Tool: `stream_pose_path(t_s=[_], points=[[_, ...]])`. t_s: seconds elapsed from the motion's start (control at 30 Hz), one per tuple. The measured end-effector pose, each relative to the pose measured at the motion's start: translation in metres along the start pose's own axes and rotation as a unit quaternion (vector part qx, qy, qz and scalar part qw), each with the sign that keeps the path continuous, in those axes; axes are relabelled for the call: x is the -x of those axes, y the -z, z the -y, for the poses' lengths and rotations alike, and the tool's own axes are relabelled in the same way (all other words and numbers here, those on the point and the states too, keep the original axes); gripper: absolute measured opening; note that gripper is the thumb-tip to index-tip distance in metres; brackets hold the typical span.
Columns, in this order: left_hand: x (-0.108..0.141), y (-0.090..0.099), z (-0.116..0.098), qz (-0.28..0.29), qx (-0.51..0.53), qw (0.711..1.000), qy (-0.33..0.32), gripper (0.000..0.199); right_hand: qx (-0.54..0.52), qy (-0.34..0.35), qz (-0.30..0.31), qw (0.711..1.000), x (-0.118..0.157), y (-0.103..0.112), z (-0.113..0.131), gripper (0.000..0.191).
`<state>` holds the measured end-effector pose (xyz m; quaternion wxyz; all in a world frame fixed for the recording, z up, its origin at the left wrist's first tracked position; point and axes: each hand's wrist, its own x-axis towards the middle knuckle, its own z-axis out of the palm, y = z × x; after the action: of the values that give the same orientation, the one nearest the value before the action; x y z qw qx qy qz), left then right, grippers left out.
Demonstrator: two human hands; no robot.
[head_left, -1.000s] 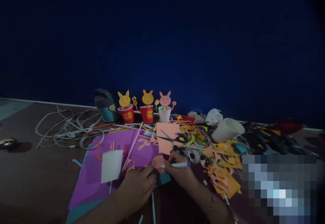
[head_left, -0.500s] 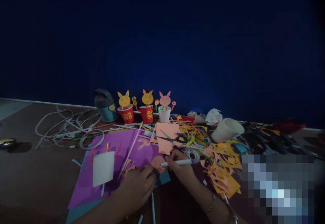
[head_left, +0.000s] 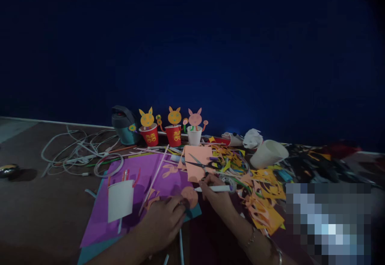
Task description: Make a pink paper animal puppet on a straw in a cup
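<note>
An orange paper disc (head_left: 189,197) with drawn marks lies between my hands, its left edge pinched by my left hand (head_left: 165,221). The fingers of my right hand (head_left: 217,199) are closed round a white marker (head_left: 218,189), whose tip points left, just at the disc's upper right edge. Above my hands, open scissors (head_left: 202,164) rest on an orange paper sheet (head_left: 197,152). A white paper cup (head_left: 120,201) with red strips stands left of my left hand on purple paper (head_left: 100,217). Orange paper ears (head_left: 170,170) lie on the same purple sheet.
Three cups with paper animal heads (head_left: 174,134) stand by the dark wall, beside a teal flask (head_left: 126,126). White cables (head_left: 69,152) coil at the left. Paper scraps (head_left: 266,213), a tape roll (head_left: 227,185) and a tilted white cup (head_left: 269,154) are on the right.
My right hand has drawn the marker's tip back from the disc's face to its edge, a little up and right. The disc shows more fully. My left hand has hardly moved.
</note>
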<state>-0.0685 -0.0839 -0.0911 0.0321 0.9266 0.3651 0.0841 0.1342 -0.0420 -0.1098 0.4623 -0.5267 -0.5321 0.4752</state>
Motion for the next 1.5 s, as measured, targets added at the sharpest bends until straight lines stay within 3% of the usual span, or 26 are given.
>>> stream_pose_path(t_s=[0.17,0.3,0.47,0.57,1.0,1.27,1.5], points=[[-0.0013,0.0013,0.0001,0.002,0.009,0.999,0.034,0.022,0.022,0.035,-0.001,0.999,0.0006,-0.0011,0.0010,0.018],[-0.0012,0.0005,0.0014,-0.005,0.009,0.999,0.048,0.033,0.004,0.001,0.012,1.000,0.0025,-0.0016,0.0003,0.024],[0.0000,-0.0005,0.0038,0.060,0.004,0.997,0.040,0.025,0.062,0.039,-0.019,0.997,0.0023,-0.0009,0.0009,0.020],[-0.0011,0.0013,0.0036,0.082,0.011,0.996,0.045,0.021,0.090,0.024,-0.021,0.995,0.0015,0.0003,0.0001,0.026],[-0.0027,0.0011,0.0022,0.073,0.017,0.996,0.051,0.026,0.179,0.056,-0.003,0.982,0.0027,-0.0001,-0.0056,0.020],[-0.0024,0.0015,0.0026,0.067,0.024,0.996,0.058,0.025,0.150,0.025,-0.002,0.988,0.0017,0.0005,-0.0067,0.019],[-0.0020,0.0022,0.0027,0.079,0.020,0.995,0.056,0.022,0.166,0.053,-0.003,0.985,0.0035,-0.0010,-0.0058,0.019]])
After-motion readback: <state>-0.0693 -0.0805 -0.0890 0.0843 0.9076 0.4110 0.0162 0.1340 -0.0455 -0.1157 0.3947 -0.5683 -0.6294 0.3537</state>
